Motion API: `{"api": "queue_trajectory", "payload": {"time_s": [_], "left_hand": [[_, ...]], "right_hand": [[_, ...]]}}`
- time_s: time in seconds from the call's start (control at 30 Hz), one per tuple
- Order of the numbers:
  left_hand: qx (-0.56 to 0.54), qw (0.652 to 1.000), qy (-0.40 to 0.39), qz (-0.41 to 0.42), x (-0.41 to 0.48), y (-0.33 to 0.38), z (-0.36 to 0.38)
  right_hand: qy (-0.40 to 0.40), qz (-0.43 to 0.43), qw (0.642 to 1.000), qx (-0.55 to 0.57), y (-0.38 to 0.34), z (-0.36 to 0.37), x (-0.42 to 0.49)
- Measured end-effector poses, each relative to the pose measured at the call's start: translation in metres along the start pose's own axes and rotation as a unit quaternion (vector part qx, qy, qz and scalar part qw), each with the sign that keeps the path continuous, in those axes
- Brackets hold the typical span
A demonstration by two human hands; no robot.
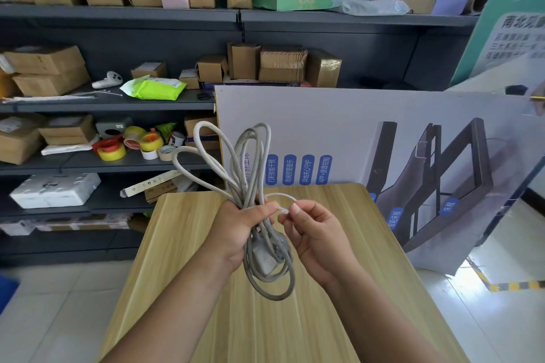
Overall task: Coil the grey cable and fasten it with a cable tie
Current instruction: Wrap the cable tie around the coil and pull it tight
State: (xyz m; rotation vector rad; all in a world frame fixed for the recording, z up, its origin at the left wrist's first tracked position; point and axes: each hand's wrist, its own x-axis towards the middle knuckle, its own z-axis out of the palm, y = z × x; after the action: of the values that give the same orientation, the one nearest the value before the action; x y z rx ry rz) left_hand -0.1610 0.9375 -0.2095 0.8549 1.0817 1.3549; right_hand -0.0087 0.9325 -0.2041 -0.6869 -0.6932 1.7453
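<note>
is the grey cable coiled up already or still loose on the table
Coiled. The grey cable is gathered in loops, gripped by the left hand above the table. The right hand pinches a white cable tie.

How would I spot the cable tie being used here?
Start at the wooden table; above it the left hand grips the coiled grey cable. The cable tie is the thin white loop arching from that bundle to the right hand, slimmer and whiter than the cable.

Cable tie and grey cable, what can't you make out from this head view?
- Cable tie: whether its tail is threaded through the head, hidden by the right hand fingertips.
- Grey cable: the bundle's middle, covered by the left hand.
- Connector: type blurred, partly behind loops.
</note>
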Motion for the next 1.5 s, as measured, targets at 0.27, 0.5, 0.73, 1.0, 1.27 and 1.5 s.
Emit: {"api": "queue_trajectory", "payload": {"time_s": [0.27,0.5,0.73,1.0,1.27,1.5], "left_hand": [[0.054,0.996,0.049,0.050,-0.004,-0.002,0.007],[0.083,0.987,0.121,0.059,-0.006,-0.006,0.013],[0.091,0.978,0.169,0.081,-0.008,-0.007,0.015],[0.097,0.980,0.156,0.077,-0.012,-0.007,0.018],[0.125,0.975,0.167,0.073,-0.015,-0.008,0.019],[0.066,0.973,0.216,0.053,-0.006,0.002,0.006]], "right_hand": [[0.037,0.013,0.999,-0.020,0.003,-0.005,0.004],[0.031,0.019,0.999,0.017,0.005,0.000,0.004],[0.067,-0.150,0.910,-0.381,0.016,0.004,-0.004],[0.161,-0.221,0.862,-0.427,0.026,-0.001,0.001],[0.147,-0.236,0.852,-0.444,0.029,-0.002,-0.001],[0.146,-0.256,0.806,-0.514,0.006,-0.015,-0.006]]}}
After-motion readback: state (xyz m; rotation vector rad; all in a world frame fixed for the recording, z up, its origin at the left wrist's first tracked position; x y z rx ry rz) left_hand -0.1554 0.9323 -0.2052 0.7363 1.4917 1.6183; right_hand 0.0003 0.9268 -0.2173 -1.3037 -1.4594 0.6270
